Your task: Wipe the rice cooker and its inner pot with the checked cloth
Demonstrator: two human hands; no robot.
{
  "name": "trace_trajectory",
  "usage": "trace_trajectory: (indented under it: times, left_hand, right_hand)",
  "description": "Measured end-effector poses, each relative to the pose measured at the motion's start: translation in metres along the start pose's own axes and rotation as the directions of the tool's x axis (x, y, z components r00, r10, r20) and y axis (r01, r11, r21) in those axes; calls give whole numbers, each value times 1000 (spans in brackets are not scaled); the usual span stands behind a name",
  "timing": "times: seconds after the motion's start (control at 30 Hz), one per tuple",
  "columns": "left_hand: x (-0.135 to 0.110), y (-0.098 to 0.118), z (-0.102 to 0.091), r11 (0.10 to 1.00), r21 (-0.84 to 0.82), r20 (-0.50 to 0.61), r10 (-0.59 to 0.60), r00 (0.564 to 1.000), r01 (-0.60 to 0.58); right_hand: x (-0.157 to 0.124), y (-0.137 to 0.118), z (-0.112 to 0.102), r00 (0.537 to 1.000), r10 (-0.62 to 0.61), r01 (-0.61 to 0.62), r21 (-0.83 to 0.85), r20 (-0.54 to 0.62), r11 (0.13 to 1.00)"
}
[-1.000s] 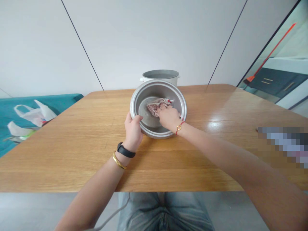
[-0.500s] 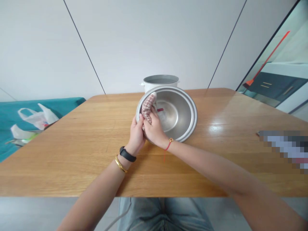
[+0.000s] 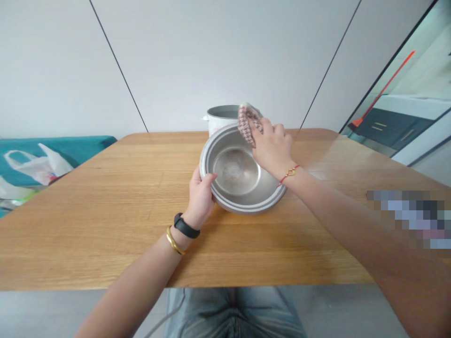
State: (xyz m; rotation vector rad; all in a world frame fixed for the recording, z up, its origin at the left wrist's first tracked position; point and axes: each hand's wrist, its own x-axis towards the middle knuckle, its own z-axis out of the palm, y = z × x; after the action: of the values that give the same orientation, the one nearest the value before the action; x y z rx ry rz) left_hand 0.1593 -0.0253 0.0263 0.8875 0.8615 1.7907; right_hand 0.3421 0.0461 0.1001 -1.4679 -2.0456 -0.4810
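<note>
Steel basin (image 3: 246,206) sits tilted on the desk (image 3: 105,244), a dull patch showing on its inner base. Left grip (image 3: 200,199) is clamped on its near-left rim; right grip (image 3: 272,148) is closed on a knitted cloth (image 3: 247,123) above the far rim. White cooker pot (image 3: 220,117) stands behind the basin.

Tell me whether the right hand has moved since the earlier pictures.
Yes: the right hand has moved toward the far edge of the table, to the far rim of the steel bowl, holding the knitted cloth.
</note>
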Motion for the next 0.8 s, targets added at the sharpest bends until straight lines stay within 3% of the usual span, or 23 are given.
trace_trajectory:
  times: [0.1, 0.27, 0.47, 0.8]
  left_hand:
    - [1, -3, -1, 999, 2, -21, 33, 999, -33]
    - [11, -4, -11, 996, -45, 47, -74, 996, 76]
    - [19, 1, -17, 976, -122, 182, -159, 970, 183]
    - [12, 5, -12, 945, -165, 217, -246, 945, 283]
  right_hand:
    - [-23, 26, -13, 990, 129, -136, 178, 50, 975]
    - [-77, 32, -44, 947, 322, -281, 553, 26, 784]
    - [-97, 7, -80, 908, 399, -261, 569, -129, 780]
    - [-106, -5, -111, 894, 388, -221, 534, -223, 816]
